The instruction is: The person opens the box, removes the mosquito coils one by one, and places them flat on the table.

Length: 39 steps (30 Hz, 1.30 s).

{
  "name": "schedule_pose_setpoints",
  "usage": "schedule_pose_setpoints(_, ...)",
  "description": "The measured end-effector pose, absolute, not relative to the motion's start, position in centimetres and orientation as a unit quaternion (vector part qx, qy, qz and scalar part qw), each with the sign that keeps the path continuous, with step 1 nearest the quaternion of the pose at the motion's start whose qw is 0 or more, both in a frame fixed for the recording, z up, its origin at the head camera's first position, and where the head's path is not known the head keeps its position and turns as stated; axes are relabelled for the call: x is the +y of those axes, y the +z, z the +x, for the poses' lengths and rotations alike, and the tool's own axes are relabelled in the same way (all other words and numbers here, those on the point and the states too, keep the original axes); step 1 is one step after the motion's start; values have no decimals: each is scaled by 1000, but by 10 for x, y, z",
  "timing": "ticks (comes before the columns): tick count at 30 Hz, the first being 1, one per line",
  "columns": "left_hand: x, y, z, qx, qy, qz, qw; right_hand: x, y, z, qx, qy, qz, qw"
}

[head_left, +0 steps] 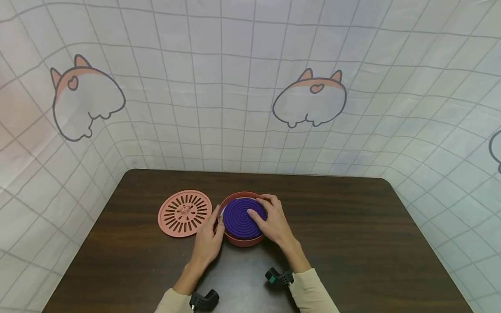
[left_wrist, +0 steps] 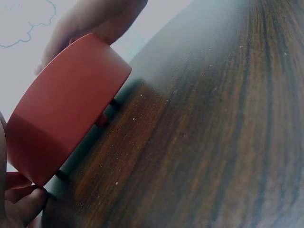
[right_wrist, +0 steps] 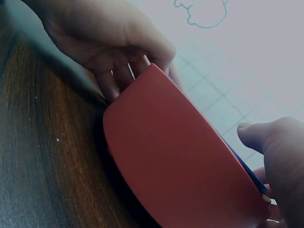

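Observation:
A round red box (head_left: 243,243) on short feet stands on the table, with a flat purple mosquito coil (head_left: 240,224) lying in its mouth. In the head view the coil's spiral grooves face up, and a whitish edge shows at its left. My left hand (head_left: 208,241) grips the box's left side, thumb near the rim, fingers round the wall. From the right, my right hand (head_left: 277,224) holds the coil, its thumb across the top and its fingers at the far right edge. Both wrist views show the red wall (left_wrist: 71,95) from the side; there the coil's edge (right_wrist: 244,166) barely rises above the rim.
A pink slotted lid (head_left: 185,213) with a small central knob lies flat at the left, close by my left hand. The dark wooden table (head_left: 352,243) backs onto a white gridded curtain (head_left: 242,143) with cartoon animal prints. A black wrist camera (head_left: 204,301) sits at each sleeve.

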<state>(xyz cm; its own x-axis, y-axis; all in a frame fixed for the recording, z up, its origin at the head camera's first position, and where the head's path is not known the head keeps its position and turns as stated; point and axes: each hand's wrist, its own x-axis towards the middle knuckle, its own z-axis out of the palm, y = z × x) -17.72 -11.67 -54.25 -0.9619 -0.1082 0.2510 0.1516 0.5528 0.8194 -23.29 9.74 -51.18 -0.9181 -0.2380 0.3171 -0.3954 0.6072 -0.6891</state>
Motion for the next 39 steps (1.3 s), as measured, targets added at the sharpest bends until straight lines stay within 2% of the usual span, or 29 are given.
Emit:
schedule_pose_setpoints(11,-117,-543,-178,-872,-467,-16,146,96,-504,-229,-893,402,174,107)
schedule_pose_setpoints(20,-117,-544,-178,-871,-468,-21,148,94,-496,-226,-897,410,143,81)
schedule_pose_setpoints(31,-117,-545,-179,-871,-470,-23,145,95,-487,-224,-882,448,127,76)
schedule_pose_setpoints(39,-117,-545,-178,-870,-471,-23,146,101,-483,-226,-883,438,148,86)
